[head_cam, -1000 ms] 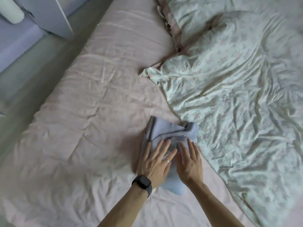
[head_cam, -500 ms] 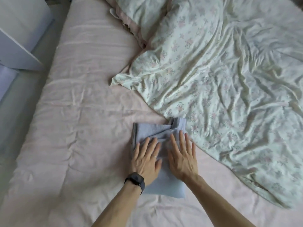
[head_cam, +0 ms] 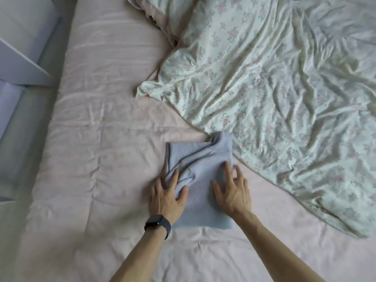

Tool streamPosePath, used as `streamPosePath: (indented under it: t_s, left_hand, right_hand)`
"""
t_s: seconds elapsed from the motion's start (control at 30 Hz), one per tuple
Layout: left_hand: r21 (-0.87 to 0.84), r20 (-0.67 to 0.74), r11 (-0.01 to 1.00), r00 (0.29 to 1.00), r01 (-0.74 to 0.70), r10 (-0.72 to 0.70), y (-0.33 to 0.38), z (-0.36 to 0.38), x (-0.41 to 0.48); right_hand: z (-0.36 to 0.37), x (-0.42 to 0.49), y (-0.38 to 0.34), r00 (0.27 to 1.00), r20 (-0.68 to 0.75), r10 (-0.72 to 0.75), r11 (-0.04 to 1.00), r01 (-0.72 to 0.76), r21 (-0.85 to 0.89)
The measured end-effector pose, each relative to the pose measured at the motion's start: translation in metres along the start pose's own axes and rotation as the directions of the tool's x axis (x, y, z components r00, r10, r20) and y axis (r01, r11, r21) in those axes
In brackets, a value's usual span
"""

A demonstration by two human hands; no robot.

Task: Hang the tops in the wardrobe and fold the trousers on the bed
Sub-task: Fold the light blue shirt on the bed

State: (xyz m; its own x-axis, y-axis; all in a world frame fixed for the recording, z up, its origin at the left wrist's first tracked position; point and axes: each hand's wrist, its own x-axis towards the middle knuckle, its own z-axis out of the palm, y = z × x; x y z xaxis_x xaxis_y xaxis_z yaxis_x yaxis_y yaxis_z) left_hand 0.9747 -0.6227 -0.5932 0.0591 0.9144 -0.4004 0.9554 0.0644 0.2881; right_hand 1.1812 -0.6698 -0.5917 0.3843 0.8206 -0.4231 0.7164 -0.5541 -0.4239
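The bed [head_cam: 91, 139] fills nearly everything I see, covered in a pale pink sheet, creased all over. A flowered duvet [head_cam: 284, 98] lies rumpled over the right half, one corner of it reaching out to about the middle of the bed. On the far left, off the bed, stands a piece of white furniture [head_cam: 22, 58] with a sloping edge. At the top, a pillow [head_cam: 160, 13] in pink and flowered cloth lies partly under the duvet. The garment [head_cam: 201, 171], a blue-grey knit, lies folded into a neat oblong on the pink sheet right in front of me, its far right corner, a ribbed band, touching the duvet's edge. I cannot tell from the folded shape whether it is a pair of trousers or a top. My left hand [head_cam: 166, 197] rests flat on the garment's left side, fingers spread, thumb on the knit, outer fingers reaching past the edge onto the sheet; a small ridge of cloth bunches between finger and thumb, but nothing is gripped. My right hand [head_cam: 234, 192] lies on the right side, fingers spread and lightly arched, thumb and forefinger on the knit, the other fingers blurred at its right edge; it holds nothing. A dark watch [head_cam: 157, 222] sits on my left wrist, and a thin ring [head_cam: 172, 186] on one finger of that hand.
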Motion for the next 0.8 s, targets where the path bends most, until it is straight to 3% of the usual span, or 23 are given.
streamPosePath:
  t_s: [0.07, 0.17, 0.3, 0.43, 0.5, 0.57, 0.67, 0.8]
  left_hand:
    - [-0.015, 0.042, 1.0, 0.999, -0.009, 0.01, 0.001, -0.006, -0.003]
    - [-0.117, 0.134, 0.992, 0.99, 0.052, -0.036, 0.004, -0.01, -0.003]
    - [-0.407, 0.198, 0.903, 0.978, 0.137, -0.059, 0.001, -0.008, -0.002]
    - [-0.514, 0.11, 0.853, 0.993, 0.095, -0.044, 0.007, -0.002, -0.003]
    - [-0.457, 0.035, 0.889, 0.999, 0.02, -0.004, 0.015, 0.0, -0.006]
    - [-0.262, -0.034, 0.963, 0.998, -0.065, 0.058, 0.025, 0.003, -0.011]
    - [0.043, 0.002, 0.996, 0.997, -0.072, 0.072, 0.042, 0.008, -0.017]
    - [0.155, 0.03, 0.984, 0.996, -0.088, 0.085, 0.053, 0.0, -0.023]
  right_hand:
    - [0.005, -0.017, 0.002, 0.997, 0.075, -0.005, 0.996, -0.002, 0.093]
    - [0.006, -0.017, -0.003, 0.999, 0.037, 0.014, 0.985, -0.02, 0.17]
    - [-0.004, 0.014, -0.01, 0.995, 0.085, 0.05, 0.967, -0.07, 0.245]
    - [-0.002, 0.017, -0.014, 0.985, 0.172, 0.031, 0.98, -0.064, 0.189]
    - [0.006, 0.005, -0.017, 0.993, 0.11, -0.037, 0.998, 0.031, 0.056]
    - [0.016, -0.006, -0.022, 0.988, 0.049, -0.145, 0.977, 0.151, -0.152]
    - [0.033, -0.013, -0.032, 0.968, 0.062, -0.241, 0.872, 0.244, -0.423]
    - [0.03, -0.012, -0.037, 0.951, 0.089, -0.294, 0.832, 0.301, -0.466]
